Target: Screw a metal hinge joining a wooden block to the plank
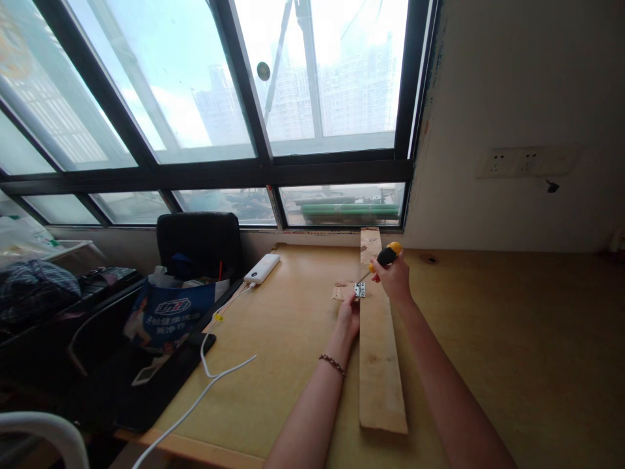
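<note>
A long wooden plank lies lengthwise on the table. On its left edge sits a small metal hinge, with one leaf reaching past the wood. My left hand is closed at the hinge, its fingertips at the lower left of the metal and partly hidden by the plank. Wrapped in my right hand is a screwdriver with a black and yellow handle. Its shaft slants down to the left, and the tip is at the hinge; whether it sits in a screw is too small to tell.
A small wood piece lies left of the plank. A white power bank with a white cable rests on the table's left side. Beyond that edge stand a black chair and a blue bag. Windows rise behind.
</note>
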The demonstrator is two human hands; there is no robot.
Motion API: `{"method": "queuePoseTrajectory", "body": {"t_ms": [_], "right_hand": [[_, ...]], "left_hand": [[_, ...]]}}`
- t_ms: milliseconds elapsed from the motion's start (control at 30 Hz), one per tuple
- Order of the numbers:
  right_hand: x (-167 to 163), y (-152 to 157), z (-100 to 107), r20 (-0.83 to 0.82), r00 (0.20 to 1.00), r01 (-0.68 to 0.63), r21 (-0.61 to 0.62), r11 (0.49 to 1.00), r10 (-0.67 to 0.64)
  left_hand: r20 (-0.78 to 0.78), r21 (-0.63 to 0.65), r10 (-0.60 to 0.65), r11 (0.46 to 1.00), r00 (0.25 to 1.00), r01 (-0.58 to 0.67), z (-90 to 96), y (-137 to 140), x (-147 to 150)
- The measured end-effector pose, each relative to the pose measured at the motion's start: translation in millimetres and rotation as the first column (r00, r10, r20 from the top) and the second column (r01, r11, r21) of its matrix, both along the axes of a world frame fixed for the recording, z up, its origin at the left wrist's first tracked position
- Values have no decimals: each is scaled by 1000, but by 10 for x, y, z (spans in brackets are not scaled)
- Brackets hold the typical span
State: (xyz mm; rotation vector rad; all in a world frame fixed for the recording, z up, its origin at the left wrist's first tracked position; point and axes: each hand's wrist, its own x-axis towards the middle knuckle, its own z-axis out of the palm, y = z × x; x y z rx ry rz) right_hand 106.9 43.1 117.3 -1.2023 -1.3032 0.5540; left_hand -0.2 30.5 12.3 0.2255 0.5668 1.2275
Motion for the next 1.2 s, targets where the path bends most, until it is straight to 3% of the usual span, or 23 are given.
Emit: {"method": "queuePoseTrajectory", "body": {"t_ms": [367, 733, 800, 867, 933, 1000, 1067, 1200], "right_hand": [[-3, 14, -18, 7, 999, -41, 15, 999, 41], [-7, -44, 75, 4, 971, -238, -75, 968, 239], [-13, -55, 82, 123, 981, -146, -51, 988, 151], [-25, -61, 83, 270, 962, 31, 39, 999, -40], [-43, -65, 81, 340, 913, 187, 142, 972, -225], [-58, -67, 78, 318, 903, 252, 154, 955, -289], [-64, -68, 80, 235, 946, 213, 76, 974, -225], [-40, -59, 85, 32, 999, 9, -49, 999, -8]], "left_hand": [[7, -30, 27, 999, 1000, -27, -3, -9, -12], [36, -3, 58, 998, 998, -58, -39, 17, -13], [36, 6, 53, 999, 998, -54, -38, 16, -17], [32, 14, 40, 999, 999, -41, -43, 17, -23], [30, 17, 32, 999, 999, -32, -50, 21, -30], [34, 14, 30, 999, 999, -30, -52, 25, -37], [38, 10, 26, 1000, 999, -27, -45, 26, -42], [24, 23, 19, 1000, 1000, -20, -22, 19, -42]]}}
